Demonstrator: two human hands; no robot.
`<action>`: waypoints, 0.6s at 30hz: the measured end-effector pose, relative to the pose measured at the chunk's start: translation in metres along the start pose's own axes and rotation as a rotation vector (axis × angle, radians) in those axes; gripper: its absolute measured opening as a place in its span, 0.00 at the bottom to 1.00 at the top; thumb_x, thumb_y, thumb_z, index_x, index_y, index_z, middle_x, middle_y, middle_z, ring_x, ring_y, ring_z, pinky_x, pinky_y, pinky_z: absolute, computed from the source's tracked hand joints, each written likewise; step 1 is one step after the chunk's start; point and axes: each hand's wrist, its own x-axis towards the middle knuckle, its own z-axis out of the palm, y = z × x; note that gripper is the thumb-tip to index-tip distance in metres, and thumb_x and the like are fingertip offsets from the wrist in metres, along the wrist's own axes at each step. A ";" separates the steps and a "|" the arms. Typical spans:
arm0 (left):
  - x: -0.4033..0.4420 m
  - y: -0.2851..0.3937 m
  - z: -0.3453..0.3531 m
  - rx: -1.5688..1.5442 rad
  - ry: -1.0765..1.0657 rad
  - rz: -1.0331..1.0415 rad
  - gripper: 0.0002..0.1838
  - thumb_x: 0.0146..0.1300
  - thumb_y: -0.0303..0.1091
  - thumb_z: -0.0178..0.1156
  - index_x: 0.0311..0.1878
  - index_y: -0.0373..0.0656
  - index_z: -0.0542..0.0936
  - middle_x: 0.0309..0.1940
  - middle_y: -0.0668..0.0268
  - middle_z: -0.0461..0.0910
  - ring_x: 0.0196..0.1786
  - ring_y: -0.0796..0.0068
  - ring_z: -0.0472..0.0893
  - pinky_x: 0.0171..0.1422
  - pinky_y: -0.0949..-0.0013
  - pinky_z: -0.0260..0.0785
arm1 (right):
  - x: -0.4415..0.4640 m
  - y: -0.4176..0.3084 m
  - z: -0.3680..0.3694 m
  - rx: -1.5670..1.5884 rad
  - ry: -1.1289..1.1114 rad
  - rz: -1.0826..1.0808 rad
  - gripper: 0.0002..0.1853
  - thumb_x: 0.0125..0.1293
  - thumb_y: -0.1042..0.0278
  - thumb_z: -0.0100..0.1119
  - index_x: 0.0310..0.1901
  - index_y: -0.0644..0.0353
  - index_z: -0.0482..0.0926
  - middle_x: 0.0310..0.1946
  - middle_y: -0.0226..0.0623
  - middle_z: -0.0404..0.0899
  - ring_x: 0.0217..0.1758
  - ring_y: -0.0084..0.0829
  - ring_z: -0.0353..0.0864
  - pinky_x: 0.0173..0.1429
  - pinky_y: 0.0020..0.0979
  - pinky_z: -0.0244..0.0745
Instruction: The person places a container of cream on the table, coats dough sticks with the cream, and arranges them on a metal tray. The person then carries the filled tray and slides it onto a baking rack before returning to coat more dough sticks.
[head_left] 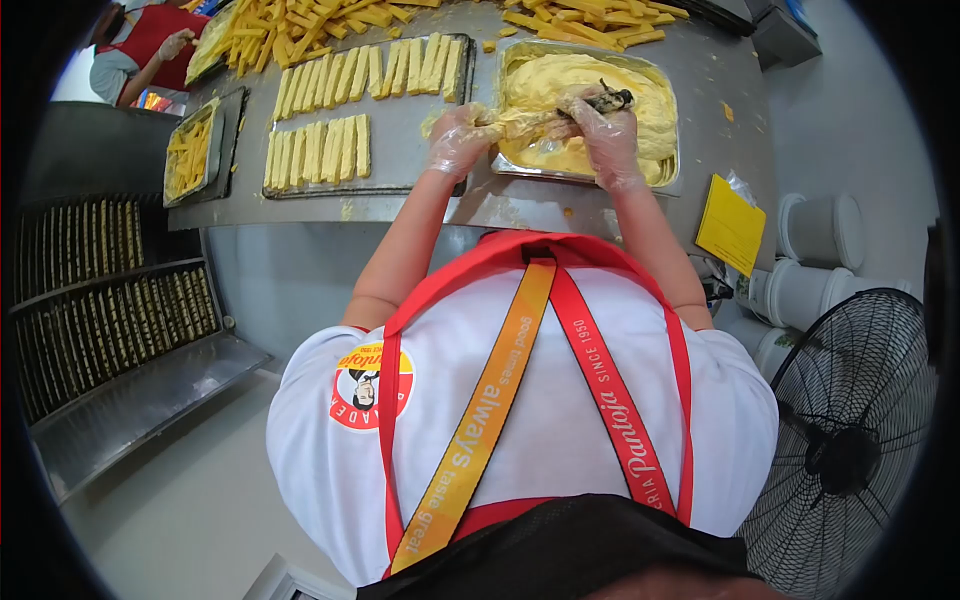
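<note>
Black-handled tool (611,98) in right hand (606,135), above metal pan (560,178) of yellow cream (640,130).
Handle's long axis runs nearly crosswise, butt pointing right and slightly away from wearer. Right fingers curled round it; left hand (460,138) partly closed at pan's left edge, on one end of cream-smeared yellow strip (520,127) lying crosswise between hands; stick or blade, cannot tell. Both hands gloved in thin clear plastic. Cream thick, swirled. Coated sticks (317,152), slim and squared, ranked in two rows on flat tray (400,140) left of pan.
</note>
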 end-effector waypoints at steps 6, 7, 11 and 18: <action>-0.040 0.022 -0.025 0.114 0.232 0.022 0.10 0.53 0.41 0.69 0.34 0.46 0.84 0.28 0.60 0.84 0.31 0.62 0.83 0.38 0.62 0.74 | 0.017 0.012 -0.019 -0.753 0.159 -0.053 0.13 0.60 0.61 0.63 0.34 0.65 0.80 0.28 0.45 0.82 0.32 0.41 0.82 0.40 0.38 0.75; -0.049 0.014 -0.030 0.175 0.349 0.084 0.10 0.53 0.41 0.69 0.35 0.47 0.84 0.28 0.60 0.84 0.32 0.62 0.83 0.38 0.62 0.74 | 0.012 0.006 -0.015 -0.759 0.166 -0.112 0.13 0.60 0.61 0.63 0.35 0.65 0.80 0.28 0.46 0.82 0.33 0.43 0.82 0.40 0.39 0.75; -0.064 -0.052 -0.069 0.533 0.636 0.169 0.07 0.54 0.37 0.67 0.32 0.46 0.81 0.25 0.56 0.81 0.30 0.55 0.82 0.36 0.55 0.73 | 0.011 0.020 -0.016 -0.796 0.118 -0.224 0.11 0.60 0.64 0.63 0.37 0.64 0.80 0.29 0.45 0.82 0.33 0.44 0.82 0.41 0.39 0.75; -0.081 -0.127 -0.078 0.726 0.618 0.000 0.07 0.49 0.35 0.65 0.29 0.45 0.81 0.24 0.54 0.80 0.29 0.49 0.80 0.38 0.51 0.72 | 0.011 0.013 -0.008 -0.792 0.105 -0.162 0.10 0.60 0.65 0.63 0.36 0.64 0.79 0.28 0.45 0.81 0.33 0.43 0.81 0.40 0.39 0.75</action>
